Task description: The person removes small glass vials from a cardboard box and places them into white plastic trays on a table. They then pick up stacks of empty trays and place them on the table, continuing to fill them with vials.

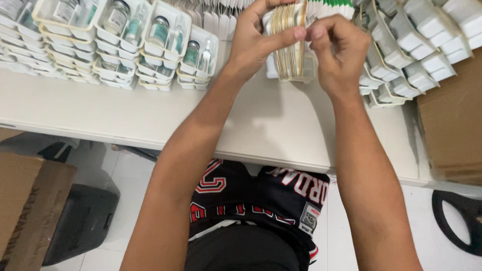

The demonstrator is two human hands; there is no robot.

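Nearest, a cardboard box (27,200) stands on the floor below the white tabletop (150,113). Above its far part, the left hand (253,42) grips a stack of flat cards (290,42), while the right hand (341,50) pinches the stack's edge, fingers (316,34) narrow. Beyond lie trays of vials (150,45).

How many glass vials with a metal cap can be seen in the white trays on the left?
4 clearly: vial, vial and vial in the nearer trays, plus vial farther left. More may be hidden in the stacked trays or cut off at the picture's edge.
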